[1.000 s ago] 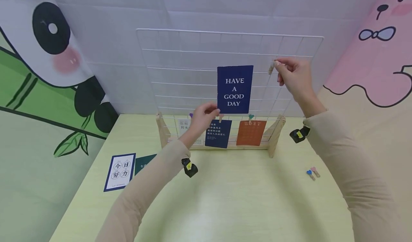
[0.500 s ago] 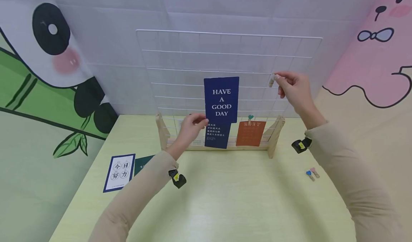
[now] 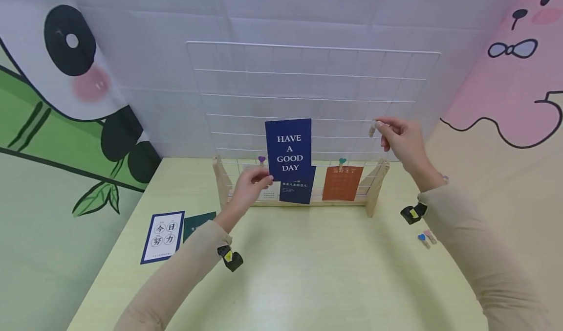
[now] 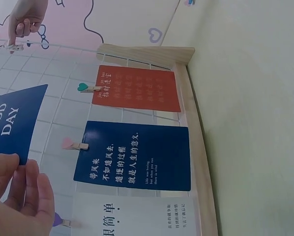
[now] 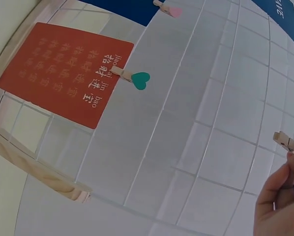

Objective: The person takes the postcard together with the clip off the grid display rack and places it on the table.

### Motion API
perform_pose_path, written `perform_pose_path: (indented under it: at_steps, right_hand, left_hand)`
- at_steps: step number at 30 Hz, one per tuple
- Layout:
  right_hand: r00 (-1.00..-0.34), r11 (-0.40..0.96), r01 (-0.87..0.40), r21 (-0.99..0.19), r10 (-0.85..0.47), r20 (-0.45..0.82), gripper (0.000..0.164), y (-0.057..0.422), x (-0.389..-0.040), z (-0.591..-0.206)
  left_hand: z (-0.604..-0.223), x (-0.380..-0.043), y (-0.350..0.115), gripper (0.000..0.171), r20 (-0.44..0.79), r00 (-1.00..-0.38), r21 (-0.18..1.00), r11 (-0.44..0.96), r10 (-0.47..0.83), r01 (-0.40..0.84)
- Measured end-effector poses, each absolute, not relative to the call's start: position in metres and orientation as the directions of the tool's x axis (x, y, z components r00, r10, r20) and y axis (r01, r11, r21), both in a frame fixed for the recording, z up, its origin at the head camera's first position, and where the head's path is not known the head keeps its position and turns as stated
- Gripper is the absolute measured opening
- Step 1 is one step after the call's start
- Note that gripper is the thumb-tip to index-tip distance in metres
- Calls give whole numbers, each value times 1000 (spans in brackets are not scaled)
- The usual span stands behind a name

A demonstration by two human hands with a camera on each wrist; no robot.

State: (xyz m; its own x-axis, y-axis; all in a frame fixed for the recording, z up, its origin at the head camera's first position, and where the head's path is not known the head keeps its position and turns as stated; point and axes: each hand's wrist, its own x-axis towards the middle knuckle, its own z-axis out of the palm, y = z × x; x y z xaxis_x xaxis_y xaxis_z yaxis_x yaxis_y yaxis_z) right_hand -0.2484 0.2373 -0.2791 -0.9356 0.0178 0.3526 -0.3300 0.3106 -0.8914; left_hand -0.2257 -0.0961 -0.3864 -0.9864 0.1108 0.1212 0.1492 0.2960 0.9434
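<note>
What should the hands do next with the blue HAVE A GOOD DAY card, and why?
Maybe the left hand should rest the HAVE A GOOD DAY card flat against the wire grid. Only that hand holds it, by a lower corner; the clothespin that could clip it is in the right hand, apart from the card.

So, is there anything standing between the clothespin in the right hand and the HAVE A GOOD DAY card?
Nothing visible: in the head view, the gap from the clothespin in the right hand to the HAVE A GOOD DAY card in the left hand shows only wire grid and pale backdrop behind.
</note>
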Motion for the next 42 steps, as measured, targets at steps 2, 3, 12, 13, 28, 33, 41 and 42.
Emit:
perform_pose_path:
  at_steps: [2,3,12,13,28,33,41,42]
  right_hand:
    - [-936,321,-329,-888,11,351,33,239,-247,-282]
    - [-936,326,-329,-886,9,351,33,239,-246,-284]
    - [-946,333,-304,-893,6,324,33,243,-240,-298]
    - [-947,333,-304,-893,2,323,33,244,-239,-300]
    - [-959,311,-276,-909,-23,283,35,249,-229,-322]
    - [-961,314,-271,-910,-42,272,33,249,-225,-328]
    - [-958,302,-286,-909,-78,275,32,250,-220,-336]
    - [-958,309,-286,-907,-83,274,32,251,-219,-337]
  left_hand:
    - [-390,-225,-99,16,104,-989,948,290,108,131]
    - [-392,-224,-100,16,95,-990,949,289,109,123]
    - [-403,-212,-109,19,49,-992,950,300,118,83]
    - [-404,-211,-109,19,52,-992,951,297,117,85]
    - [-415,-196,-117,17,33,-993,956,287,112,64]
    - [-421,-192,-119,17,-4,-995,962,271,100,23]
    - [-426,-182,-124,17,-6,-993,968,249,120,24]
    - [-426,-181,-125,17,-13,-993,970,244,120,17]
